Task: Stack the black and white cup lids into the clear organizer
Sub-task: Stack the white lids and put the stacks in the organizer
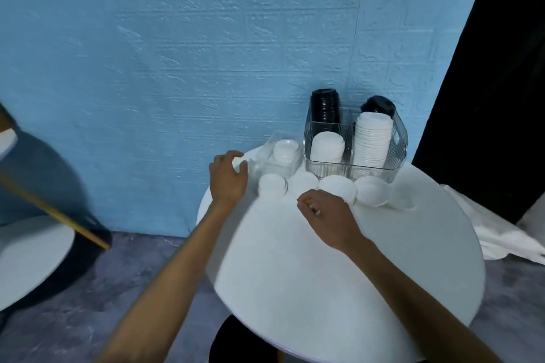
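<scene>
Head view shows me my right hand (326, 216) curled loosely, gripping nothing, mid-frame beside loose white lids (336, 188) on the round table (339, 289), my left hand (228, 175) relaxed by a small clear box (277, 156), the clear organizer (355, 141) above holding white and black stacks.

We see a round white bench (339, 289) before a textured blue wall (206, 38). A black curtain (501, 97) hangs far right, white cloth (486, 230) crumpled below it. Left, another round white surface (26, 256) shows over grey floor (132, 274).
</scene>
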{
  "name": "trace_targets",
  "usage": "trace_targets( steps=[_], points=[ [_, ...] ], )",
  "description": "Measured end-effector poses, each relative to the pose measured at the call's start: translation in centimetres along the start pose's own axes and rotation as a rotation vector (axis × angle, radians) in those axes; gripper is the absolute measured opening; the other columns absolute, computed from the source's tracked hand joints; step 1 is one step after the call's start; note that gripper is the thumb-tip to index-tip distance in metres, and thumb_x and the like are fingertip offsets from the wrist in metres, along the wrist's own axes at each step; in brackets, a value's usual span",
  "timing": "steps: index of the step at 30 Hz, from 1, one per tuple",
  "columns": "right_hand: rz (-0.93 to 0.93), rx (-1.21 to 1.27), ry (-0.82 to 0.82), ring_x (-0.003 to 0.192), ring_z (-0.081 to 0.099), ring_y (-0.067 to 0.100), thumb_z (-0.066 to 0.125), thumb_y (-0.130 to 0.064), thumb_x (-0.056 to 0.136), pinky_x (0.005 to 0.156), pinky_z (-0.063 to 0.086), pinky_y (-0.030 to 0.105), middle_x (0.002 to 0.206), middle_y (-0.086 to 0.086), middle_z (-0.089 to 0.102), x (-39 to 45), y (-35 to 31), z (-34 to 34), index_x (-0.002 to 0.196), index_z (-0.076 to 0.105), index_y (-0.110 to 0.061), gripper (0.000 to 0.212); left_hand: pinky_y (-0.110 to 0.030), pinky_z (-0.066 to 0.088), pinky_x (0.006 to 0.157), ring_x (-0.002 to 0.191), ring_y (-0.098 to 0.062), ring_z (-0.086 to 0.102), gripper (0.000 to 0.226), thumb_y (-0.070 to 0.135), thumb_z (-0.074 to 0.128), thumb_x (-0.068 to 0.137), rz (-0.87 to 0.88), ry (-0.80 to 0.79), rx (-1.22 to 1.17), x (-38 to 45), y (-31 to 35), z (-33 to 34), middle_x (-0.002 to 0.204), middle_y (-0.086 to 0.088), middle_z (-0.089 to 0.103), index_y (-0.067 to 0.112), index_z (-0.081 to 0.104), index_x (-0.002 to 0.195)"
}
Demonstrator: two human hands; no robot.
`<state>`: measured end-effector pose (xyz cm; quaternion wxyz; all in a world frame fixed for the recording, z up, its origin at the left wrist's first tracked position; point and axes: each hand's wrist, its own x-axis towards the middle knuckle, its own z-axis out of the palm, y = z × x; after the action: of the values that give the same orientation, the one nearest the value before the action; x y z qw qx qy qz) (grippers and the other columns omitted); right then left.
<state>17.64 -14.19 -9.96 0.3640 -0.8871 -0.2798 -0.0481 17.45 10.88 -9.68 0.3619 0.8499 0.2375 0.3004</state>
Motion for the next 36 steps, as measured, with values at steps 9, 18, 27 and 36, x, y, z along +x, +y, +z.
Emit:
trace_targets(
  steps=[9,18,27,36],
  points=[
    [-0.047,-0.014,0.002,0.075,0.057,0.009,0.060,-0.028,0.097,0.080,0.049,0.035,0.088,-0.010,0.068,2.3,-0.6,1.5,0.092,0.068,-0.025,0.011,-0.043,0.023,0.121,0.152,-0.030,0.024,0.042,0.041,0.050,0.105,0.037,-0.249,0.423,2.5,-3.8,1.8,0.162,-0.002,0.038,0.033,0.056,0.145],
    [-0.118,-0.055,-0.047,0.102,0.064,0.018,0.063,-0.028,0.095,0.094,0.049,0.039,0.109,-0.008,0.068,3.1,-1.2,3.1,0.111,0.070,-0.024,0.018,-0.036,0.044,0.103,0.123,-0.031,0.058,0.039,0.058,0.060,0.089,0.091,-0.288,0.385,-1.6,-3.3,-0.8,0.123,-0.006,0.070,0.028,0.074,0.110],
    [-0.148,-0.321,-0.268,0.142,0.041,0.023,0.053,-0.026,0.102,0.117,0.027,0.033,0.156,0.004,0.043,5.3,-2.8,5.5,0.147,0.048,-0.016,0.046,-0.025,0.047,0.088,0.111,-0.012,0.058,0.031,0.052,0.086,0.076,0.186,-0.286,0.192,-8.1,-3.1,-3.3,0.122,0.012,0.063,0.028,0.066,0.070],
    [-0.119,-0.297,-0.196,0.126,0.051,0.022,0.060,-0.034,0.099,0.102,0.040,0.032,0.134,-0.005,0.055,1.9,-2.1,3.6,0.137,0.057,-0.027,0.039,-0.019,0.044,0.096,0.123,0.004,0.053,0.039,0.054,0.088,0.066,0.233,-0.279,0.032,-12.4,-3.5,-4.5,0.135,0.027,0.049,0.045,0.059,0.091]
  ],
)
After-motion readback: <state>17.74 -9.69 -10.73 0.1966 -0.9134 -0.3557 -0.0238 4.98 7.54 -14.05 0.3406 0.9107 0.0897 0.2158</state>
